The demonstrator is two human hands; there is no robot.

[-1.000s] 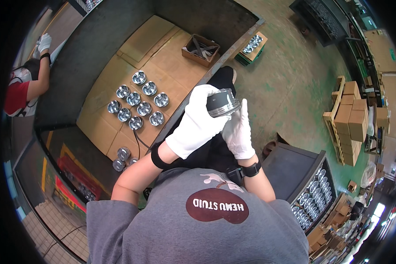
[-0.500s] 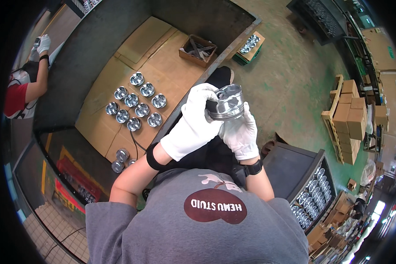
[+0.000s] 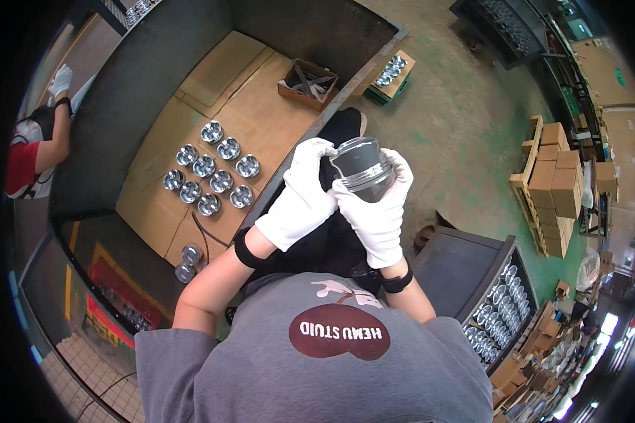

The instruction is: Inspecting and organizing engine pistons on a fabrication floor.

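Note:
A shiny metal piston point(image 3: 362, 168) is held up in front of my body, its dark skirt side and ring grooves showing. My left hand point(image 3: 305, 185), in a white glove, has thumb and fingers closed on the piston's left edge. Gloved as well, my right hand point(image 3: 381, 208) wraps its right and near sides, with fingers along the grooved rim. To the left, several similar pistons point(image 3: 203, 166) stand in rows on the cardboard point(image 3: 164, 134) lining a dark metal bench. Two more grey pistons point(image 3: 185, 272) sit at its near edge.
A small box of flat dark pieces point(image 3: 307, 83) is on the cardboard's far side. The bench's raised metal rim point(image 3: 363, 70) runs beside my hands. A dark cabinet of pistons point(image 3: 497, 310) stands right; stacked cartons point(image 3: 554, 187) rest on a pallet. Another person's gloved hand point(image 3: 61, 79) shows far left.
The piston has turned in my hands, so a dark smooth side faces up instead of the bright detailed one. My right hand has shifted its grip round the near side.

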